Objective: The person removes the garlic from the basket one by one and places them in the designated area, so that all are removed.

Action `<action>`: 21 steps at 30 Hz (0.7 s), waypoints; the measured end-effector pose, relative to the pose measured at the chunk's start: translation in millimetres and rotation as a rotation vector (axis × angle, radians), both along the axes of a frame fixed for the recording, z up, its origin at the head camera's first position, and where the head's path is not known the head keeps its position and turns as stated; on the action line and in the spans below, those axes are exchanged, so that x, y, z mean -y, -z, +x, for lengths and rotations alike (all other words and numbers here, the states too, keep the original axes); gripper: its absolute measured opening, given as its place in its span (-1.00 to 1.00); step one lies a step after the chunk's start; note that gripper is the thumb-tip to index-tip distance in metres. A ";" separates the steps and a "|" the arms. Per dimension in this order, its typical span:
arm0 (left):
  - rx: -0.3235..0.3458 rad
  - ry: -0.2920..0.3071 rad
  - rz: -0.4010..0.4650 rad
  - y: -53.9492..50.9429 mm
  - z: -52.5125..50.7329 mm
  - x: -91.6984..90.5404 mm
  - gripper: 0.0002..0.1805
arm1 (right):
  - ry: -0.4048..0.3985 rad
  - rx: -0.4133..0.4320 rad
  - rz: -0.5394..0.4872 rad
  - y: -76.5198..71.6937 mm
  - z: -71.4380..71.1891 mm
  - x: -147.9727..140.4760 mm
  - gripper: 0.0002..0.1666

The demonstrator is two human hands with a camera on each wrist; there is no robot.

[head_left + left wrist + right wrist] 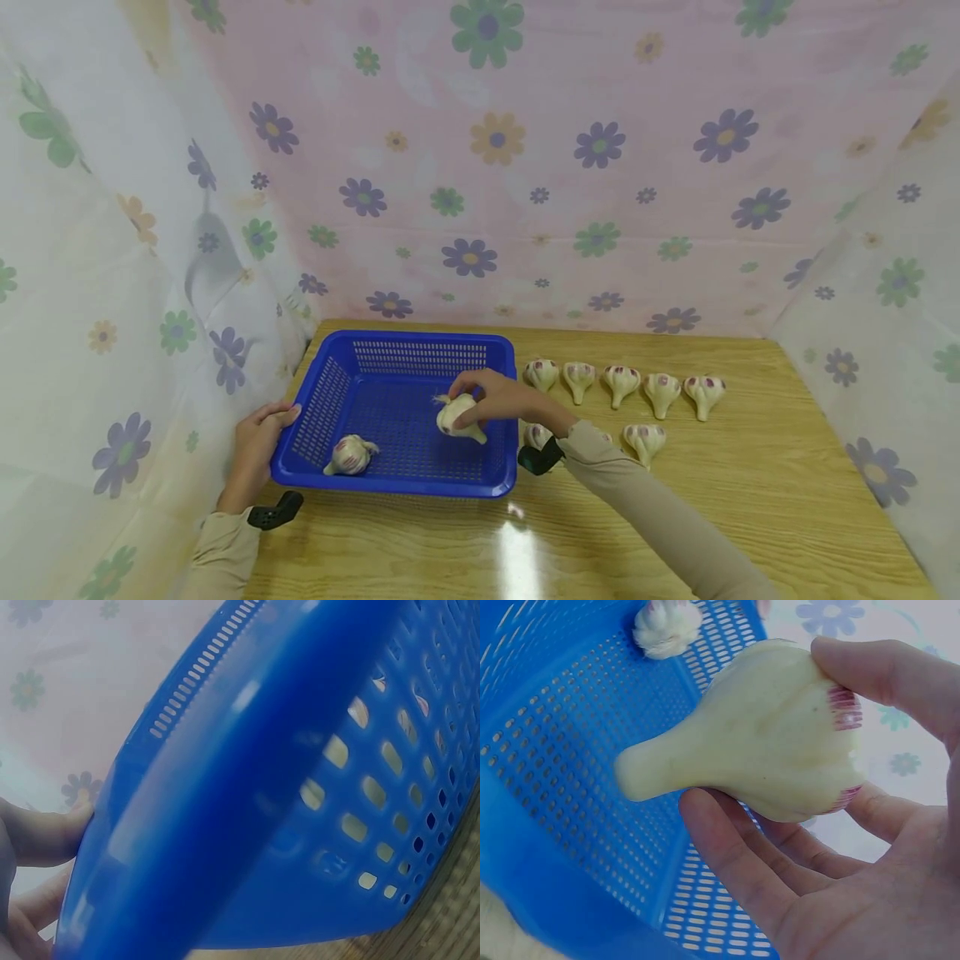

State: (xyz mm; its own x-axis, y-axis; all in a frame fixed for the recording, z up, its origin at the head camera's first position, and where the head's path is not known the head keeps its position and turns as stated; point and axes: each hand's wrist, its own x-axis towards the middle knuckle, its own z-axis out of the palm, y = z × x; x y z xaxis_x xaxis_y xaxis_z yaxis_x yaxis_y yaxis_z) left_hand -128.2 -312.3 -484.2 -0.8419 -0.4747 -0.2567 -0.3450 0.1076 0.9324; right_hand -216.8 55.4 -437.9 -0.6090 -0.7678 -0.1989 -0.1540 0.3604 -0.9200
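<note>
A blue plastic basket (pixel 393 487) with slotted sides stands on the table. At its left side, my left hand (pixel 258 442) grips the rim, thumb on top; the left wrist view shows finger and thumb at the basket's edge (pixel 225 787). Over the basket's right half, my right hand (pixel 491 396) holds a garlic bulb (pixel 772 735) between thumb and fingers, its stem pointing away from the palm in the right wrist view. Another garlic bulb (pixel 351 455) with purple streaks lies in the basket's near left corner.
Right of the basket, several garlic bulbs (pixel 621 383) lie in a row on the wooden table (pixel 750 500). A nearer row, with one bulb (pixel 644 442) at its right end, is partly hidden by my right arm. Flowered cloth (pixel 540 225) hangs behind and at both sides.
</note>
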 end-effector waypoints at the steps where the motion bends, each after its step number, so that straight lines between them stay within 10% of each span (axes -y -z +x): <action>1: -0.001 0.001 -0.001 0.2 -0.4 0.2 -0.61 | -0.004 -0.006 -0.005 -1.5 -0.2 -2.6 -0.55; 21: 0.022 -0.007 -0.005 3.0 -1.2 1.9 -0.59 | 0.016 -0.062 -0.051 -22.1 4.5 -61.1 -0.52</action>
